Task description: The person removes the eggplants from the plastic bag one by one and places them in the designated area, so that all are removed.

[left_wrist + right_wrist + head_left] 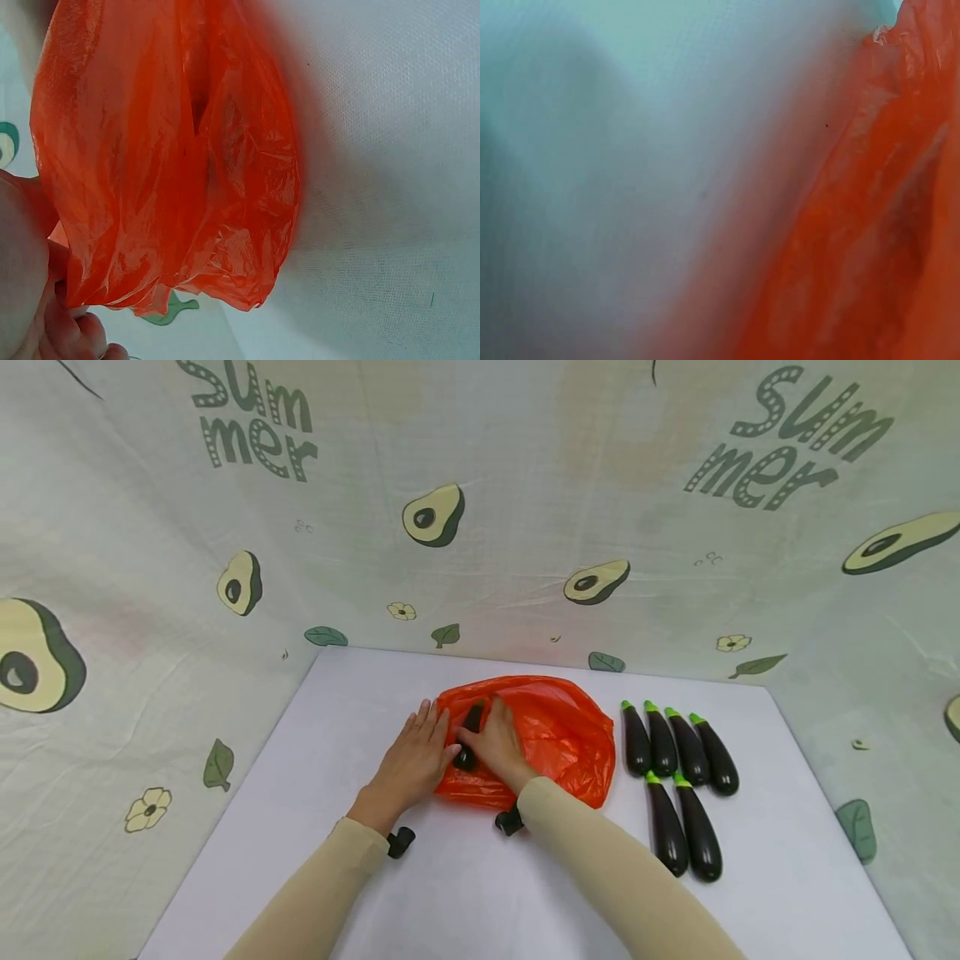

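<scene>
An orange-red plastic bag lies on the table with its mouth open. A dark eggplant is inside its left part. My right hand reaches into the bag and holds this eggplant, the thumb crossing over its middle. My left hand lies along the bag's left edge, fingers extended and touching the plastic. In the left wrist view, the bag bulges beside part of the left hand. The right wrist view shows only the bag's side and white table; the right hand is out of sight there.
Right of the bag lie several eggplants: a back row with green stem ends pointing away, and two more in front. The white table meets a printed cloth backdrop behind and at both sides.
</scene>
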### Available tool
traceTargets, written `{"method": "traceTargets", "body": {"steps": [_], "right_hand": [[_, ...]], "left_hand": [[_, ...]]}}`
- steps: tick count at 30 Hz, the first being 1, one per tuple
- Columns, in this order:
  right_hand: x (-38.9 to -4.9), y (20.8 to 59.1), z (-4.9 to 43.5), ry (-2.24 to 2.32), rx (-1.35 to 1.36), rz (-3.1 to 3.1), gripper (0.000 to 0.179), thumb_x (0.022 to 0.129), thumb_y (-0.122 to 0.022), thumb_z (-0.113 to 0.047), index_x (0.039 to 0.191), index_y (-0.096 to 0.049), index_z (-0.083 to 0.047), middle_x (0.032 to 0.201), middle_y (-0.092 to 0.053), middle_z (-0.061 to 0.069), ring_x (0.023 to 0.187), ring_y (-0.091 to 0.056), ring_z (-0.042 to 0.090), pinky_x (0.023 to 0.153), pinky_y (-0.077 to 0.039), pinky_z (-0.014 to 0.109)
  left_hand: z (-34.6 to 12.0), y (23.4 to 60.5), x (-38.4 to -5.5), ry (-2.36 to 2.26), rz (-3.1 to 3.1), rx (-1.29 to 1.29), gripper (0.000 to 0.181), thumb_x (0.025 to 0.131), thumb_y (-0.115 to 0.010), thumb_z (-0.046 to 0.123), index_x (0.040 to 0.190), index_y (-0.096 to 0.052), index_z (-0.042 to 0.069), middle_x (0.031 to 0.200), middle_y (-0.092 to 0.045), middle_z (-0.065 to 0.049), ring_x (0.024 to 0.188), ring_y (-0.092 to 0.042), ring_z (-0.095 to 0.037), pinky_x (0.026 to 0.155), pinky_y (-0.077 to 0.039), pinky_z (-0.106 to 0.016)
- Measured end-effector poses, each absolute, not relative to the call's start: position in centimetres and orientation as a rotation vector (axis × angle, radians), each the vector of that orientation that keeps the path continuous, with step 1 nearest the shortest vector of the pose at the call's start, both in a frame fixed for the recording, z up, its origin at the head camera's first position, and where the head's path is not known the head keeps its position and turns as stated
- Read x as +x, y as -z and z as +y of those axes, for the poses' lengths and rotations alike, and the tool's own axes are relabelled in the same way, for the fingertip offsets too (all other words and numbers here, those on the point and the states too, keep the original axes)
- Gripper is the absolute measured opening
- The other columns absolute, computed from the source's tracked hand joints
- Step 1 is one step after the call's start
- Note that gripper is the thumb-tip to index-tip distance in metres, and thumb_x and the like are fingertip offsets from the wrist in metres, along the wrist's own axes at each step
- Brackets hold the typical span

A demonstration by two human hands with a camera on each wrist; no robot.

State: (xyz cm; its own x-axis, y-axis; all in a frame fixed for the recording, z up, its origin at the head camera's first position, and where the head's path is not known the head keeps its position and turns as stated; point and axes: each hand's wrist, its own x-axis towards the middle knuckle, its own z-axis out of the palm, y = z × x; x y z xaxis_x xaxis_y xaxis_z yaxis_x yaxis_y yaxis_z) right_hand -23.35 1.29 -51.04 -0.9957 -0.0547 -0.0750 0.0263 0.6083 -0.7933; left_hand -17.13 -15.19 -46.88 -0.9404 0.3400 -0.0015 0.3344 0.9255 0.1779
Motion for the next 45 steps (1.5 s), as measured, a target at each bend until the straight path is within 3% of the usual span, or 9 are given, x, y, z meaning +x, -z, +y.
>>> {"method": "traceTargets", "body": {"steps": [5,11,19,27,34,41,45], "right_hand": [[-23.4,51.2,1.3,1.354,-0.038,2.757,0.096,0.089,-0.085,-0.036,0.159,-0.028,-0.003,0.149,-0.045,0.026,0.130,-0.055,0.040,0.117,-0.046,0.056],[-23.4,50.5,1.9,1.537,0.002,2.563,0.087,0.090,-0.082,-0.018,0.159,-0.031,-0.005,0.153,-0.048,0.025,0.135,-0.055,0.041,0.115,-0.048,0.058],[-22.9,49.6,3.2,1.767,0.092,2.199,0.081,0.092,-0.071,-0.003,0.161,-0.029,-0.010,0.143,-0.058,0.025,0.123,-0.062,0.040,0.109,-0.052,0.060],[-22.7,49.4,5.2,1.698,0.069,2.244,0.068,0.098,-0.074,-0.017,0.156,-0.039,-0.011,0.128,-0.061,0.018,0.113,-0.066,0.034,0.105,-0.056,0.055],[-22.5,48.9,6.4,1.640,-0.034,2.306,0.070,0.097,-0.076,-0.013,0.157,-0.040,-0.016,0.138,-0.062,0.018,0.119,-0.066,0.037,0.104,-0.057,0.055],[-22.3,48.5,8.0,1.602,-0.142,2.382,0.080,0.097,-0.076,-0.012,0.162,-0.035,-0.036,0.140,-0.060,0.015,0.114,-0.070,0.033,0.098,-0.061,0.051],[-22.2,48.3,9.0,1.606,-0.123,2.377,0.081,0.097,-0.075,-0.011,0.162,-0.036,-0.040,0.142,-0.059,0.015,0.112,-0.071,0.034,0.094,-0.063,0.049]], "left_hand": [[-15.2,47.0,-17.1,-0.290,3.047,0.527,0.072,0.113,-0.043,0.043,0.165,-0.025,-0.004,0.173,-0.021,-0.025,0.164,-0.009,-0.038,0.133,-0.012,-0.052],[-15.5,47.0,-17.1,-0.337,3.051,0.481,0.072,0.113,-0.048,0.040,0.165,-0.025,-0.004,0.173,-0.022,-0.023,0.164,-0.008,-0.038,0.133,-0.013,-0.052],[-15.6,47.0,-17.0,-0.385,3.037,0.458,0.072,0.112,-0.050,0.038,0.165,-0.025,-0.004,0.173,-0.022,-0.024,0.164,-0.007,-0.038,0.133,-0.013,-0.052],[-15.6,47.0,-17.0,-0.373,3.031,0.464,0.073,0.112,-0.050,0.039,0.165,-0.025,-0.004,0.173,-0.023,-0.024,0.164,-0.007,-0.039,0.133,-0.014,-0.052],[-15.4,47.2,-17.1,-0.384,3.037,0.456,0.073,0.111,-0.052,0.039,0.164,-0.026,-0.004,0.172,-0.025,-0.024,0.164,-0.008,-0.039,0.132,-0.014,-0.053],[-15.3,47.2,-17.1,-0.396,3.026,0.439,0.074,0.111,-0.052,0.039,0.165,-0.025,-0.003,0.173,-0.023,-0.023,0.165,-0.006,-0.038,0.132,-0.014,-0.052],[-15.2,47.1,-17.0,-0.388,3.015,0.430,0.074,0.112,-0.051,0.040,0.165,-0.024,-0.003,0.174,-0.022,-0.022,0.165,-0.006,-0.038,0.132,-0.014,-0.052]]}}
